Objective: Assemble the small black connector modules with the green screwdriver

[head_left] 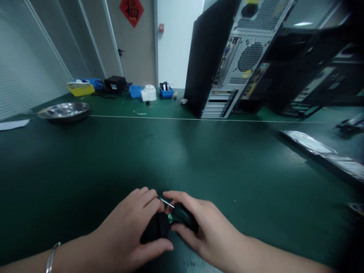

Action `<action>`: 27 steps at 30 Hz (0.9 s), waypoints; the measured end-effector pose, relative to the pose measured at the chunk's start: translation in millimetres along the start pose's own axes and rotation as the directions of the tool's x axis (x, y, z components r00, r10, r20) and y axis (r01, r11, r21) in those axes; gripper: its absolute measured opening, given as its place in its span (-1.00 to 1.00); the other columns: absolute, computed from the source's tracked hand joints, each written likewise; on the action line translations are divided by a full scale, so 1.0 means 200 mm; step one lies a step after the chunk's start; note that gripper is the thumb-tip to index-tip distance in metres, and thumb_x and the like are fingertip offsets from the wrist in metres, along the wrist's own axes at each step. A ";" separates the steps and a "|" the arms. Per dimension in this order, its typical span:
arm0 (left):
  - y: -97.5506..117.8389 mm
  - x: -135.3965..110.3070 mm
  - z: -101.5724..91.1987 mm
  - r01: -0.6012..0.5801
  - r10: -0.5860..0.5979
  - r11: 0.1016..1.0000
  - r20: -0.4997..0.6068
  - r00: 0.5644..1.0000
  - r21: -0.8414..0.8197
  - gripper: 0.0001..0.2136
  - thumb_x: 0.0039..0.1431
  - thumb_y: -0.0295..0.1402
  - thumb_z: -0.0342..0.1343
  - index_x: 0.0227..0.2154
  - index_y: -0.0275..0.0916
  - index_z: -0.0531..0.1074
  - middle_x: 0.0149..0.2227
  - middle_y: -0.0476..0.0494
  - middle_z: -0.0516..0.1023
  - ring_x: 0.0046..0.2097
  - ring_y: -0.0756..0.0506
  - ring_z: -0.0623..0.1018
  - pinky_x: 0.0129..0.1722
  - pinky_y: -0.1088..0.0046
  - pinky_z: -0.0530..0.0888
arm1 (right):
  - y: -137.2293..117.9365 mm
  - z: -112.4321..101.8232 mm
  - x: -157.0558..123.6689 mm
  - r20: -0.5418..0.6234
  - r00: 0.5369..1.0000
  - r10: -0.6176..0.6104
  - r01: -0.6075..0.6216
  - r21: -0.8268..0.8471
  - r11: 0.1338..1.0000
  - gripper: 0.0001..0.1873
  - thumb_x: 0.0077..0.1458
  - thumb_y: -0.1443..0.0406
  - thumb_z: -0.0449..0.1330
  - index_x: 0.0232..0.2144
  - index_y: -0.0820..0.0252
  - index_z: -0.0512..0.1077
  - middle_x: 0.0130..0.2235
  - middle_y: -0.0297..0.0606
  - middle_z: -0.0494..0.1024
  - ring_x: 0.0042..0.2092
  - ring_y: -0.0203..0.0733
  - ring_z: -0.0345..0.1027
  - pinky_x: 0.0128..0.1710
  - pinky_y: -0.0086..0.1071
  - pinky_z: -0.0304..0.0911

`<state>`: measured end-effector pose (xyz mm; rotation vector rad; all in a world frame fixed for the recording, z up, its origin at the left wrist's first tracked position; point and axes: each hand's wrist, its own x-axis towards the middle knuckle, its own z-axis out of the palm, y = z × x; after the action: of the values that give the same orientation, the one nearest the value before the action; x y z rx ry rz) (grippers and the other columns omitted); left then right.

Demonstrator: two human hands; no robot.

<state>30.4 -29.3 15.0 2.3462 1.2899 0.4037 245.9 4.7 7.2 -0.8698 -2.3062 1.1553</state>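
My left hand is closed around a black, box-like object, with the thumb along its near side and the fingers over the top. Close beside it, my right hand grips a dark, rounded piece between thumb and fingers. A thin silver rod runs from the left fingertips to this rounded piece; which hand holds it I cannot tell. A small bright green part shows between the two dark pieces. The fingers hide much of both, so their kind is unclear.
Both hands are over a green tabletop. A metal dish stands at the back left. Along the back are a yellow tray, blue bins and a white part. A computer case stands back right; flat metallic units lie right.
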 end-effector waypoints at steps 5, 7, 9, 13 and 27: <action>-0.02 0.00 0.02 -0.015 0.013 0.999 -0.045 0.999 -0.039 -0.75 0.13 -0.22 0.25 -0.19 -0.21 0.43 -0.24 -0.14 0.45 -0.24 -0.19 0.42 -0.25 0.28 0.36 | 0.01 -0.01 0.00 0.015 1.000 -0.028 0.029 -0.047 0.998 -0.38 0.13 0.43 0.19 0.23 0.10 0.20 0.12 -0.16 0.51 0.07 -0.06 0.46 0.03 -0.23 0.40; -0.02 0.00 0.02 -0.021 0.019 0.999 -0.050 0.999 -0.040 -0.77 0.12 -0.23 0.24 -0.21 -0.22 0.43 -0.26 -0.14 0.45 -0.25 -0.19 0.41 -0.27 0.29 0.36 | 0.01 -0.01 -0.01 0.013 0.999 -0.030 0.031 -0.043 0.999 -0.37 0.12 0.43 0.20 0.23 0.11 0.21 0.12 -0.16 0.51 0.08 -0.07 0.46 0.04 -0.25 0.40; -0.02 0.01 0.03 -0.015 0.013 0.999 -0.049 0.999 -0.030 -0.79 0.12 -0.23 0.24 -0.28 -0.23 0.42 -0.28 -0.13 0.44 -0.27 -0.17 0.41 -0.29 0.30 0.35 | 0.01 -0.01 -0.01 0.014 0.999 -0.037 0.038 -0.046 0.998 -0.38 0.12 0.44 0.21 0.22 0.11 0.23 0.12 -0.17 0.51 0.09 -0.07 0.45 0.06 -0.25 0.40; -0.02 0.01 0.02 0.006 -0.007 1.000 -0.045 0.999 -0.030 -0.80 0.09 -0.24 0.25 -0.34 -0.24 0.40 -0.31 -0.13 0.44 -0.29 -0.15 0.40 -0.32 0.33 0.37 | 0.01 -0.01 -0.01 0.017 0.999 -0.043 0.044 -0.060 0.997 -0.41 0.13 0.44 0.21 0.20 0.12 0.25 0.12 -0.15 0.51 0.09 -0.06 0.45 0.08 -0.21 0.39; -0.02 0.01 0.05 0.185 -0.264 0.668 0.002 0.965 -0.721 -0.70 0.14 -0.30 0.26 -0.08 -0.14 0.39 -0.38 0.02 0.45 -0.34 -0.02 0.45 -0.30 0.47 0.46 | 0.00 0.02 0.00 -0.409 0.900 -0.149 0.233 0.166 0.958 -0.51 0.13 0.41 0.29 0.08 0.02 0.34 -0.18 -0.30 0.56 -0.14 -0.23 0.50 -0.08 -0.41 0.44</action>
<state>31.7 -28.2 5.0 1.4944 1.1576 0.7923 243.3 1.6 5.4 -0.7006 -1.8568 1.0096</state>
